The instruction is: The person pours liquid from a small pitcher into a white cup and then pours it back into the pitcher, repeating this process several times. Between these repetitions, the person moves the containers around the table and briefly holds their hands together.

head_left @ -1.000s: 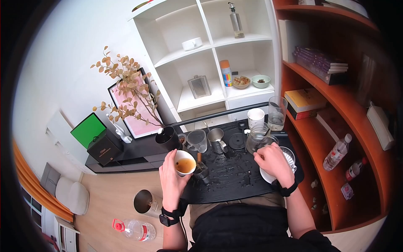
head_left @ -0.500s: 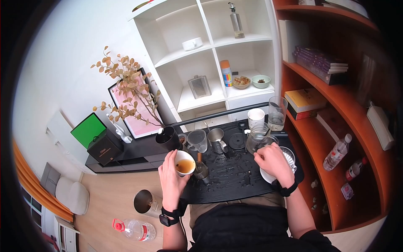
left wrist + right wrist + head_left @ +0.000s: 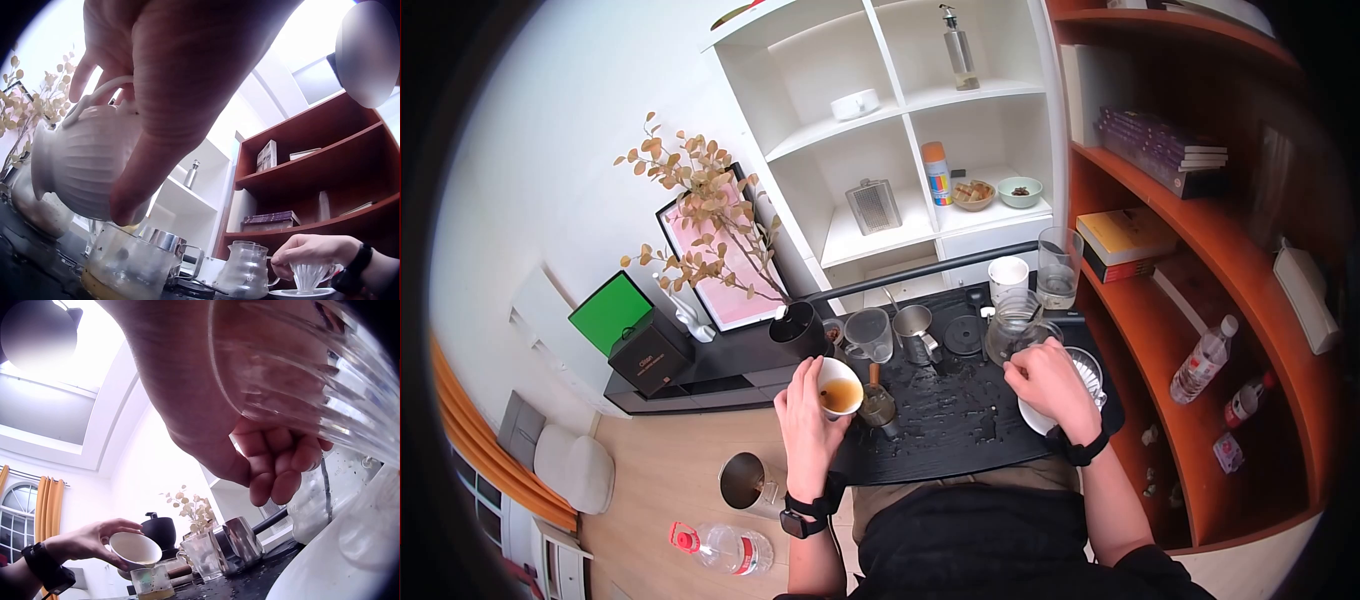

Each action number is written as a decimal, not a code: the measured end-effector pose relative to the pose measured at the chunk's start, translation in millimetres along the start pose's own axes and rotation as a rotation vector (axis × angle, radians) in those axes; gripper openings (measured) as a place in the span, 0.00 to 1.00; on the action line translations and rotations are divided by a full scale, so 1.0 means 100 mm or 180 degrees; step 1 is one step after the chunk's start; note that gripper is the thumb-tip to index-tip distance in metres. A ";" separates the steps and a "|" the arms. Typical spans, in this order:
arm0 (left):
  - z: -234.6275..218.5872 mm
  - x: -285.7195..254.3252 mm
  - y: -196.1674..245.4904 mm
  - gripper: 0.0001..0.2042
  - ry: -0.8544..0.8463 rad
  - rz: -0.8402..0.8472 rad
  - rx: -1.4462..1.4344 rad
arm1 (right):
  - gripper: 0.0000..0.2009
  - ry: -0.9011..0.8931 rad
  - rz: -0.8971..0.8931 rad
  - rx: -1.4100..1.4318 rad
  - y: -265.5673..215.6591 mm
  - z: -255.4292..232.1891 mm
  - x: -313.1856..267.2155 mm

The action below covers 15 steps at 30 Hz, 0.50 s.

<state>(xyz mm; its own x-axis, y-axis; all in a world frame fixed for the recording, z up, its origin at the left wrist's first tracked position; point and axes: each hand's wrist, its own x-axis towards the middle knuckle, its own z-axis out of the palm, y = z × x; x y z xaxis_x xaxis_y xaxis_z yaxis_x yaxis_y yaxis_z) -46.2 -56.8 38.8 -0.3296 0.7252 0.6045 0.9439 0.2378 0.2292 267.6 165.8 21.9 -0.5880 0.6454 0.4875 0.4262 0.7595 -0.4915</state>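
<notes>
My left hand (image 3: 803, 425) grips a white cup (image 3: 827, 366) of brown liquid with dark bits in it. The left wrist view shows the ribbed cup (image 3: 87, 165) tipped above a glass vessel (image 3: 122, 259) with amber liquid at its bottom. The same vessel (image 3: 881, 408) stands just right of the cup in the head view, a wooden handle beside it. My right hand (image 3: 1055, 385), fingers loosely curled, hangs above a white saucer (image 3: 1033, 418) and a clear ribbed dripper (image 3: 1090, 378), close to a glass server (image 3: 1005, 335). No object shows between its fingers.
Behind on the wet black table (image 3: 940, 435) stand a glass mug (image 3: 870, 335), a metal pitcher (image 3: 914, 325), a white cup (image 3: 1008, 275) and a tall glass (image 3: 1058, 270). A metal container (image 3: 743, 480) and a water bottle (image 3: 730, 548) are at lower left.
The cup in my left hand has shifted slightly left and tipped further, and less liquid shows in it. My right hand has kept its place.
</notes>
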 end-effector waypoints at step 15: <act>-0.04 0.01 0.02 0.57 -0.0116 0.0233 0.0320 | 0.18 -0.0020 0.0032 0.0003 0.00 0.00 0.01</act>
<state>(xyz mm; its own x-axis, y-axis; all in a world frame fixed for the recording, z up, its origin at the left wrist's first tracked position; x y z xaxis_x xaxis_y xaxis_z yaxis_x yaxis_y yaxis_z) -45.1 -58.6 42.8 -0.2604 0.7656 0.5883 0.9635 0.2456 0.1068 267.2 165.9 22.4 -0.5879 0.6525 0.4781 0.4314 0.7529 -0.4970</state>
